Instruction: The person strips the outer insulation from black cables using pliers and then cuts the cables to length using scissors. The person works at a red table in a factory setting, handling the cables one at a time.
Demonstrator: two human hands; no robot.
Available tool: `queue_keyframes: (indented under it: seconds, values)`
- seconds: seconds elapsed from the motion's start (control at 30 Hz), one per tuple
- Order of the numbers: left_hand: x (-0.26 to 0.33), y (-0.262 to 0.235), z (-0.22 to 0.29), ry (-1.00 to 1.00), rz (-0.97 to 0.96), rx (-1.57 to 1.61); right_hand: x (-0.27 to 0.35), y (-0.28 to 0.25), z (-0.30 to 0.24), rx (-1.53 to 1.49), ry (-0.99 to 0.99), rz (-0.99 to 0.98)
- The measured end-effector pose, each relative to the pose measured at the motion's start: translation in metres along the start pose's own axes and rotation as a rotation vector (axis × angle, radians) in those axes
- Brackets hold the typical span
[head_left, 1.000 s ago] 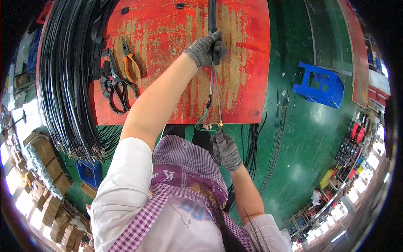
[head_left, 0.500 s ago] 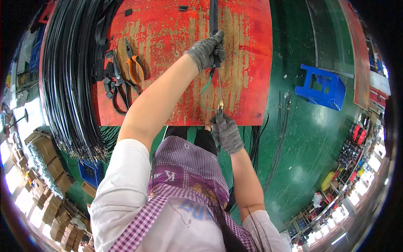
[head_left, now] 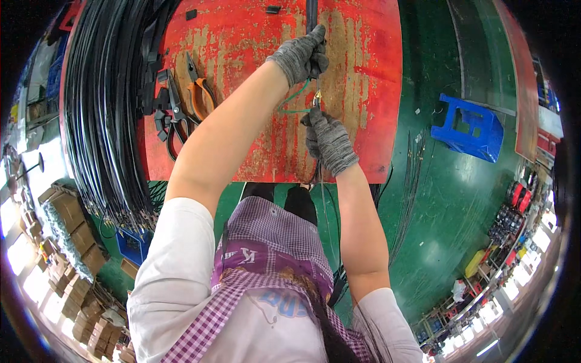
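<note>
- Grey knit gloves cover both hands, sparing the fingers from the wire ends.
- Left hand (head_left: pixel 301 55) is closed around a black cable (head_left: pixel 311 12) lying along the red worktable (head_left: pixel 363 72), pinning it.
- Right hand (head_left: pixel 328 140), nearer the table's front edge, pinches the cable's thin wires (head_left: pixel 296 100), stretched taut between the fists.
- Orange pliers (head_left: pixel 198 92) and black cutters lie on the table, left of the hands, within reach.

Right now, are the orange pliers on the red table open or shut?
Open: the orange pliers lie on the red table with handles spread apart.
</note>
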State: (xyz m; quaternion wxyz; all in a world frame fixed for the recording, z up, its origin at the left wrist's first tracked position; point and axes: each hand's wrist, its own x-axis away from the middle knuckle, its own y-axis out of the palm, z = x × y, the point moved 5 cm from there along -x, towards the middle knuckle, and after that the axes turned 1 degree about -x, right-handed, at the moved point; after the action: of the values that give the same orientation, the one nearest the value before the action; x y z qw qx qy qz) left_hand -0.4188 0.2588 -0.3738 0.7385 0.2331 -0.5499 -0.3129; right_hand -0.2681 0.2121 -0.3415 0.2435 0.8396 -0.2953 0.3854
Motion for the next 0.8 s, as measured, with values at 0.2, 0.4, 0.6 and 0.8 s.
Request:
queue_keyframes:
  seconds: [0.2, 0.4, 0.6, 0.8]
  values:
    - [0.019, -0.002, -0.002, 0.055, 0.183, -0.286, -0.027, -0.010, 0.018, 0.381, -0.273, 0.132]
    - [0.056, -0.015, -0.046, 0.030, 0.160, -0.253, -0.018, -0.020, 0.026, 0.704, -0.813, 0.254]
    - [0.037, -0.004, -0.011, 0.074, -0.256, -0.509, 0.040, 0.001, 0.032, 0.295, -0.307, -0.110]
    - [-0.019, 0.005, 0.010, -0.115, -0.670, 0.409, 0.076, -0.005, 0.006, -0.059, -0.064, -0.091]
